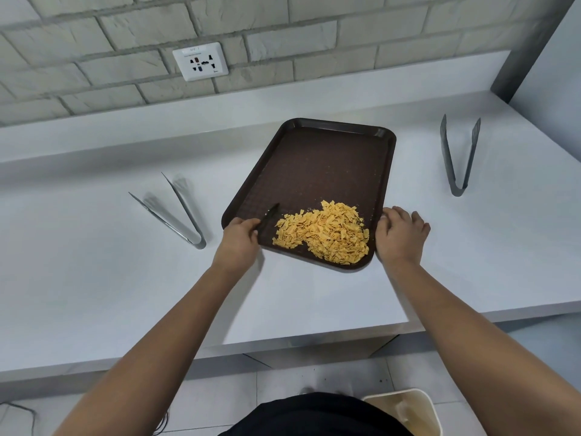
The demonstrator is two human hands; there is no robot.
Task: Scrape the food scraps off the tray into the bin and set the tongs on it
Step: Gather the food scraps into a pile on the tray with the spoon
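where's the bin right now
In the head view the bin stands on the floor at the bottom right, below the counter edge and nearer the person than the tray.

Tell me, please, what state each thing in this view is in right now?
tray: on the counter, scraps heaped at its near end.
food scraps: not yet scraped off.
left tongs: sprung open, untouched.
right tongs: sprung open, untouched.
bin: open-topped, on the floor.
left hand: grips the tray's near-left corner.
right hand: touches the tray's right rim.
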